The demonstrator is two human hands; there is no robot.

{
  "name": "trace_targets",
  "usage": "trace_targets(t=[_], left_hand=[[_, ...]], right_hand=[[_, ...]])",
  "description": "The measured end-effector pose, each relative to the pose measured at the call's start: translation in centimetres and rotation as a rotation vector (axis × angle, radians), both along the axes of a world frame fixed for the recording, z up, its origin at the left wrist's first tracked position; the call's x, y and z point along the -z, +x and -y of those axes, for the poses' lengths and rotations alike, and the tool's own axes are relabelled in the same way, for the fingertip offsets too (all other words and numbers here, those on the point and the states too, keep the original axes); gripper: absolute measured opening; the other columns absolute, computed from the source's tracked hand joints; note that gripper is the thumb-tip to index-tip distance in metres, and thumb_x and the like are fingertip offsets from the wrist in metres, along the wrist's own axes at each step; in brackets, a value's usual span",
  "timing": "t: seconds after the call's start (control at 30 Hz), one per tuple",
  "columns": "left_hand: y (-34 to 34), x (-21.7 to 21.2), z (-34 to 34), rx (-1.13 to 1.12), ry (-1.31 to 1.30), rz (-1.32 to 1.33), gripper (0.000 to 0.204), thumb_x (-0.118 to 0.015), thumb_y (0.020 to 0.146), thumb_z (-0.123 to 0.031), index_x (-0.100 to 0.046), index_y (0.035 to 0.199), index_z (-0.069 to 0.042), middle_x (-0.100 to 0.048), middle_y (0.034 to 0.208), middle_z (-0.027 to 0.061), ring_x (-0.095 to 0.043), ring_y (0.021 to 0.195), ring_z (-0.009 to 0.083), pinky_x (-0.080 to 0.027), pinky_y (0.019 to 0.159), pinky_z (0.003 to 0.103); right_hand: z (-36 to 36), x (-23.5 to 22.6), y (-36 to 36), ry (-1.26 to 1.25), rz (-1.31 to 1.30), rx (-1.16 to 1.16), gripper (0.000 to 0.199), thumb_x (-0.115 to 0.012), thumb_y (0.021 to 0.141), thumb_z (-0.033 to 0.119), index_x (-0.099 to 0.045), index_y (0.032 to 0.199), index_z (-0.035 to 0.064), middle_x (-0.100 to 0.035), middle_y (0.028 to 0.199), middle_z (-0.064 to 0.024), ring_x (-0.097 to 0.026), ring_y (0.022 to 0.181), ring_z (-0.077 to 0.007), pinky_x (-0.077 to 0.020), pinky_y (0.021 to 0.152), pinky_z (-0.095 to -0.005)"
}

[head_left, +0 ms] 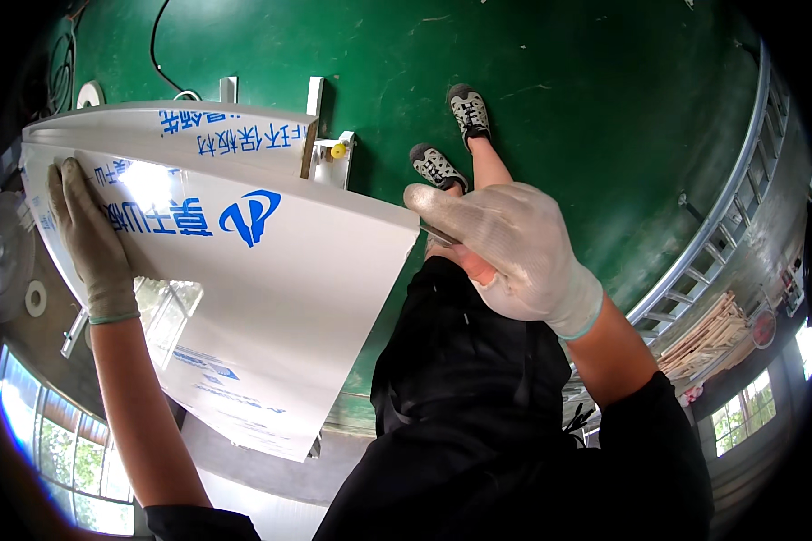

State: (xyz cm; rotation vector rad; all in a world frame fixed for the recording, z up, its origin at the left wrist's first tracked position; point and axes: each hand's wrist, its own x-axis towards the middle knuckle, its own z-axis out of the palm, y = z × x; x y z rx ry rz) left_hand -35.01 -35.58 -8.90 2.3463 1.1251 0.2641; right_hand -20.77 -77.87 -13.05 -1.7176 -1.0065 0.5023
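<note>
A large white panel (271,307), covered in film printed in blue, lies in front of me on the left, with a second printed panel (253,135) just beyond it. My left hand (90,239), in a whitish work glove, rests flat on the near panel's left part, fingers stretched out. At that panel's right corner, my gloved right hand (514,252) is closed around a thin metal blade (438,234). Its handle is hidden in the fist, so the exact kind of tool cannot be told. The blade is at or very near the panel's edge.
A metal stand (334,162) with a yellow knob supports the panels. Green floor (595,108) stretches ahead, where my shoes (438,167) stand. An aluminium ladder (722,225) lies along the right, beside stacked wood strips (708,338). A dark cable (155,45) runs at the far left.
</note>
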Motion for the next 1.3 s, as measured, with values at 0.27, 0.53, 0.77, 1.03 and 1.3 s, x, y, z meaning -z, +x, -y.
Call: trace_targets(t=[0.27, 0.53, 0.77, 1.03, 1.3], left_hand=[[0.7, -0.2, 1.0, -0.079, -0.126, 0.056, 0.061, -0.041, 0.112, -0.041, -0.041, 0.153, 0.005, -0.033, 0.164, 0.0183, -0.038, 0.148, 0.0273, -0.030, 0.122, 0.034], [0.5, -0.2, 0.5, 0.002, -0.030, 0.000, 0.059, -0.040, 0.112, -0.038, -0.043, 0.152, 0.005, -0.034, 0.163, 0.0187, -0.038, 0.148, 0.0276, -0.030, 0.123, 0.034], [0.9, -0.7, 1.1, -0.033, -0.093, 0.012, 0.063, -0.042, 0.111, -0.040, -0.039, 0.153, 0.007, -0.039, 0.160, 0.0193, -0.042, 0.144, 0.0267, -0.032, 0.121, 0.034], [0.9, -0.7, 1.1, -0.008, -0.058, 0.000, 0.069, -0.042, 0.111, -0.044, -0.033, 0.155, 0.008, -0.036, 0.161, 0.0202, -0.042, 0.144, 0.0257, -0.031, 0.120, 0.033], [1.2, -0.3, 1.6, -0.034, -0.045, 0.006, 0.070, -0.041, 0.110, -0.045, -0.033, 0.156, 0.007, -0.032, 0.165, 0.0188, -0.035, 0.149, 0.0293, -0.025, 0.123, 0.035]], right_hand=[[-0.3, 0.7, 0.9, 0.022, 0.120, -0.056, 0.047, -0.077, 0.075, 0.012, -0.070, 0.119, -0.0006, -0.064, 0.072, -0.0074, -0.058, 0.056, -0.0242, -0.0435, 0.054, -0.0350], [0.0, 1.7, 0.4, 0.077, 0.078, -0.052, 0.037, -0.066, 0.097, 0.023, -0.067, 0.126, 0.0007, -0.067, 0.074, -0.0063, -0.061, 0.058, -0.0237, -0.0470, 0.056, -0.0352], [0.3, 1.6, 1.2, 0.037, 0.158, -0.103, 0.041, -0.070, 0.094, 0.026, -0.066, 0.127, 0.0019, -0.069, 0.076, -0.0061, -0.064, 0.059, -0.0225, -0.0481, 0.055, -0.0346], [-0.3, 0.6, 0.5, -0.057, 0.226, -0.011, 0.064, -0.086, 0.071, 0.013, -0.064, 0.132, 0.0063, -0.065, 0.071, -0.0061, -0.062, 0.057, -0.0227, -0.0449, 0.051, -0.0342], [-1.0, 2.1, -1.4, -0.011, 0.280, 0.127, 0.051, -0.079, 0.085, 0.022, -0.066, 0.133, 0.0104, -0.047, 0.058, 0.0032, -0.050, 0.048, -0.0125, -0.0448, 0.049, -0.0299]])
